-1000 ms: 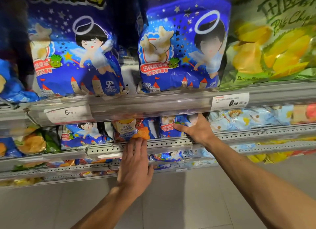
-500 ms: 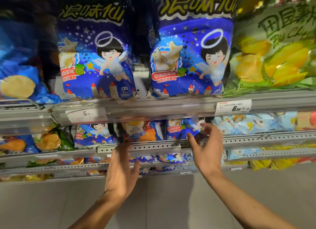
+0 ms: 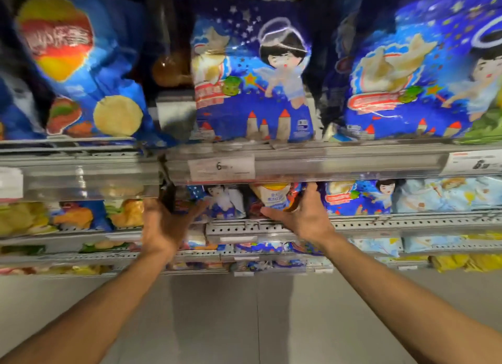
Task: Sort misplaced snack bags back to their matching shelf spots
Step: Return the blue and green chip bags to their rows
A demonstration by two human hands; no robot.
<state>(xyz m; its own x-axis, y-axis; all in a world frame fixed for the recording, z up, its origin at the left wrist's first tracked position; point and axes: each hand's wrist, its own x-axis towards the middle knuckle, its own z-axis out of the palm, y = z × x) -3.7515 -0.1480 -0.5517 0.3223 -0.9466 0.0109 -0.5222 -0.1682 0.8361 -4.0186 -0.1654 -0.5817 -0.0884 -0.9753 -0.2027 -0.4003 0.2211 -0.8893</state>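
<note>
An orange-red snack bag with a cream label stands on the second shelf among blue angel-print bags. My right hand grips it, thumb on its right side and fingers curled under its lower edge. A small blue angel bag stands just left of it. My left hand is spread at that bag's left side, thumb reaching towards it and holding nothing. More small angel bags stand to the right.
Above, large blue angel bags and a blue chip bag fill the top shelf, behind a clear price rail. Pale blue bags stand at the right, yellow-green chip bags at the left. Lower shelves and grey floor lie below.
The view has swung left and closer. My right hand moved left from the small angel bag onto the orange-red bag. My left hand shifted left and opened beside the blue angel bag.
</note>
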